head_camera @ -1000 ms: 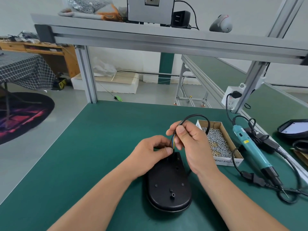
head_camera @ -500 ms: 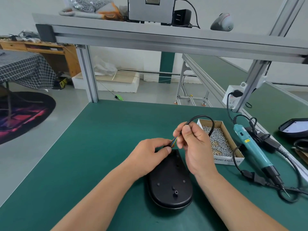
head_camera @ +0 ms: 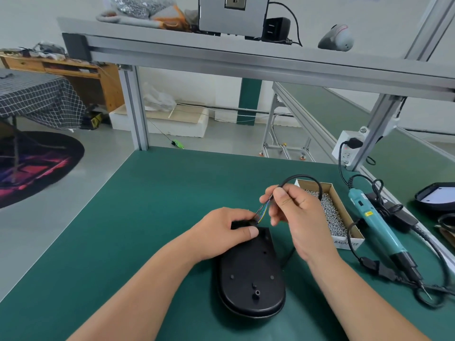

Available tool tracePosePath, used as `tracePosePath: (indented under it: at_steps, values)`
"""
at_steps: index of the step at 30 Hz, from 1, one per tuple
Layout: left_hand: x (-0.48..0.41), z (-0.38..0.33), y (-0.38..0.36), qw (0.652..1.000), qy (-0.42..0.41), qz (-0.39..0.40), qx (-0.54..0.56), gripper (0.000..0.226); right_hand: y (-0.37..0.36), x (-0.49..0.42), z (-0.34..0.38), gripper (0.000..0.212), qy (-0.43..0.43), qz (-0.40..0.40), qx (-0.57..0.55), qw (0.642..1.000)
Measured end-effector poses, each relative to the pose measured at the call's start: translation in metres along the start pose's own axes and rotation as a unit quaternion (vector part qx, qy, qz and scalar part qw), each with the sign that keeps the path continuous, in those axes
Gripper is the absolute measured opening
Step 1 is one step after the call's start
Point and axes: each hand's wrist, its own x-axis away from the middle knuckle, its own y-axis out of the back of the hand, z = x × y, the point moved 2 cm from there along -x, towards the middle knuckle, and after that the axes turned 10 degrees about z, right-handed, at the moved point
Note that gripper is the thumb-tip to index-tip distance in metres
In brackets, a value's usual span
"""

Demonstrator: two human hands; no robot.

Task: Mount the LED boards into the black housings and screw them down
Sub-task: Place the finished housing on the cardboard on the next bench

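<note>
1. Grips the far end of the black housing (head_camera: 251, 279) with the left hand (head_camera: 221, 232), fingers curled over the rim, thumb pressed on top.
2. Pinches the black cable (head_camera: 305, 179) between thumb and fingers of the right hand (head_camera: 295, 217), raised just above and beyond that same end.
3. Keeps the housing flat on the green table (head_camera: 147, 217), domed side up, close to the body, with small holes and a raised boss showing on its back.
4. Leads thin coloured wires (head_camera: 262, 214) from the cable's stripped end down to the housing's far end, right at the left fingertips.
5. Arches the cable up from the right hand and over the cardboard box (head_camera: 347, 243) of silver screws (head_camera: 330, 212), just beside that hand.
6. Leaves a teal electric screwdriver (head_camera: 379, 225) lying on the table right of the box, black cord looped alongside.
7. Shows, at the right edge, a second housing (head_camera: 435, 196) with a white board inside, partly cut off.
8. Ends, farthest off, with a white power socket (head_camera: 347, 146) on an aluminium post and a cluttered metal shelf (head_camera: 221, 57) overhead.
</note>
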Motion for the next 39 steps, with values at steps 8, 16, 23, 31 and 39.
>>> tracePosePath:
  at_steps: [8,16,23,31,39]
  values:
    - [0.005,-0.014,0.002,0.997,-0.043,-0.003,-0.071,0.019,-0.002,0.010,0.030,0.013,0.304,0.024,0.495,0.814]
    - [0.016,-0.014,0.017,0.972,0.092,-0.015,-0.214,0.063,0.013,0.002,0.014,0.023,0.111,0.234,0.545,0.797]
    - [0.019,-0.002,0.028,0.977,0.153,-0.001,-0.150,0.033,0.012,-0.001,0.013,0.025,0.095,0.205,0.518,0.825]
    - [0.018,-0.009,0.023,0.973,0.156,-0.050,-0.165,0.026,0.014,-0.001,0.005,0.027,0.026,0.191,0.479,0.856]
    - [0.011,-0.010,0.021,0.978,0.112,-0.177,0.004,0.032,0.013,-0.001,-0.003,0.030,0.016,0.122,0.432,0.894]
